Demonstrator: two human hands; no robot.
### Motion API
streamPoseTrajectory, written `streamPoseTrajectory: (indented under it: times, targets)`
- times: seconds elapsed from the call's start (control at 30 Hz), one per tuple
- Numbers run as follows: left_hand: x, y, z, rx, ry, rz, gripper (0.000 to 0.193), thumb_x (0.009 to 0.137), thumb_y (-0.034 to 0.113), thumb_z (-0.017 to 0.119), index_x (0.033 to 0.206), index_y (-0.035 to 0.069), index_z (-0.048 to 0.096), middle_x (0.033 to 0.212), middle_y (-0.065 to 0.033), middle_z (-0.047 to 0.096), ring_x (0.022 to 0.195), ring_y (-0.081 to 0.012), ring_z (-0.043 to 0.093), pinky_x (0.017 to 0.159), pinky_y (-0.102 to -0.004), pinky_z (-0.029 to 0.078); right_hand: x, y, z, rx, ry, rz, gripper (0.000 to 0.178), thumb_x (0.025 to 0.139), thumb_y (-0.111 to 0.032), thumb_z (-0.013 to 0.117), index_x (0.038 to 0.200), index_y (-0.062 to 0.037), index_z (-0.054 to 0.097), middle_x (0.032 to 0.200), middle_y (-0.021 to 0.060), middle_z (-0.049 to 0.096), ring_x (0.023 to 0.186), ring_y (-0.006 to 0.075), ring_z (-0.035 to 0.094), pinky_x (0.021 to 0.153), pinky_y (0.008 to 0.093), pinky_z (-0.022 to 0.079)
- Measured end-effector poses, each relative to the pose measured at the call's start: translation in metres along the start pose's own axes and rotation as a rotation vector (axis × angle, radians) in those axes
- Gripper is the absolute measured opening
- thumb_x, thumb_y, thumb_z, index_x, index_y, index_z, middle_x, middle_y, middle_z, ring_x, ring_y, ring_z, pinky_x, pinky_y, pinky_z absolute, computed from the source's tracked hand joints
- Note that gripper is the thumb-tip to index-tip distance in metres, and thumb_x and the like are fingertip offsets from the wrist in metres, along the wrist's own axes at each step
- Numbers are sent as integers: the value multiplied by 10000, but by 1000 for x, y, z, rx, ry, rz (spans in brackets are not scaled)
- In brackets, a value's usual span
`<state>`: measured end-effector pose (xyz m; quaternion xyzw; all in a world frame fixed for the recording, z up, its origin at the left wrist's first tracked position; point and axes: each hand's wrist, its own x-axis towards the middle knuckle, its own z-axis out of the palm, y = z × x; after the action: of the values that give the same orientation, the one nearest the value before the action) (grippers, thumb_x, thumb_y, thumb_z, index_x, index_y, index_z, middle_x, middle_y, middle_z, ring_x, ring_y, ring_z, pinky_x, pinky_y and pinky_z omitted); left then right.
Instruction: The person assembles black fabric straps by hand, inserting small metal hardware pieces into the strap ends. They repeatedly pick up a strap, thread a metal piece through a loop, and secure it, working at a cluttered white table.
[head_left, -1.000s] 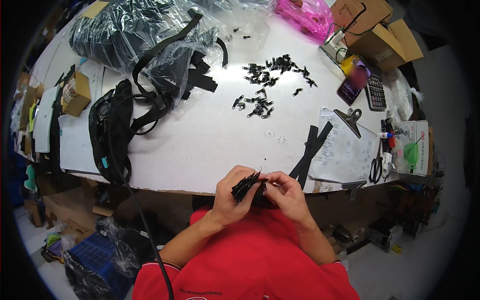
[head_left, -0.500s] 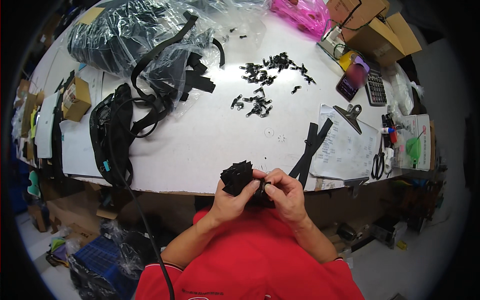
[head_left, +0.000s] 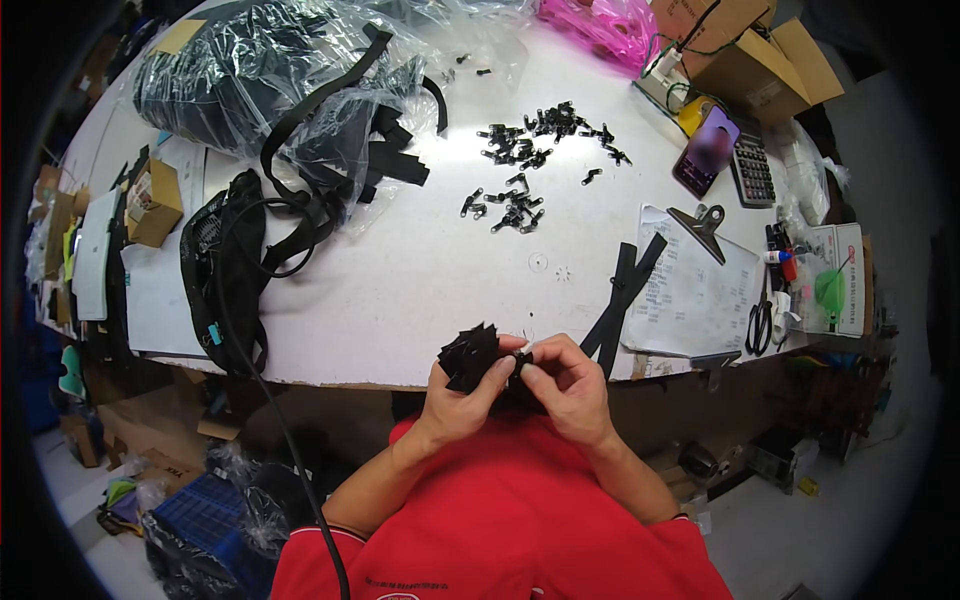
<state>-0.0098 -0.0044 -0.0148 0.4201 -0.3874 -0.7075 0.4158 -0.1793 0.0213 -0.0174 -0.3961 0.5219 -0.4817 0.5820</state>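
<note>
At the table's near edge, my left hand (head_left: 458,408) is closed around a thick bundle of black zipper tapes (head_left: 468,356), whose cut ends fan out above the fingers. Close against it, my right hand (head_left: 572,392) has thumb and index finger pinched at a small dark piece (head_left: 521,361) beside my left thumb. The fingers cover most of that piece, so its kind cannot be made out. Loose black zipper sliders (head_left: 516,211) lie in small heaps farther up the white table. Two black zipper tapes (head_left: 618,300) cross each other to the right of my hands.
A clipboard with paper (head_left: 690,290), scissors (head_left: 759,326), a phone (head_left: 706,155) and a calculator (head_left: 753,172) lie at the right. Plastic-wrapped black material (head_left: 230,85) and a black pouch (head_left: 215,270) occupy the left. A black cable (head_left: 275,400) hangs over the front edge.
My right thumb and fingers have shifted slightly left, closer to my left thumb. The left hand keeps its hold on the bundle with barely any movement.
</note>
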Motion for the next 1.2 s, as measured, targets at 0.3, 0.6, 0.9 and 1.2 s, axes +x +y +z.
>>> streamPoseTrajectory:
  times: [0.3, 0.6, 0.9, 1.2]
  targets:
    - [4, -6, -2, 234, -3, 264, 137, 922, -34, 615, 1048, -25, 669, 914, -82, 672, 726, -122, 622, 612, -263, 510, 3, -8, 0, -329, -30, -183, 85, 880, -63, 728, 868, -6, 667, 825, 20, 602, 610, 51, 458, 539, 224, 361]
    - [13, 0, -3, 690, 4, 694, 200, 835, -58, 653, 1032, -29, 677, 835, -96, 656, 724, -203, 631, 624, -284, 515, -5, 0, 15, 73, 81, 50, 106, 894, -66, 727, 859, 4, 656, 786, 25, 587, 635, 70, 497, 550, 231, 380]
    - [11, -1, -6, 642, -16, 699, 346, 716, -96, 662, 1052, -11, 668, 929, -151, 654, 827, -294, 668, 662, -345, 549, -5, -4, 14, -13, 12, -24, 104, 917, -90, 716, 903, 0, 665, 837, 31, 601, 651, 77, 498, 560, 238, 390]
    - [1, -4, -8, 382, 60, 429, 156, 885, -63, 660, 1039, -43, 639, 966, -122, 651, 716, -156, 643, 622, -283, 523, 6, -16, 2, -77, 13, -83, 88, 904, -98, 728, 929, -22, 691, 856, 35, 669, 704, 90, 585, 595, 230, 424]
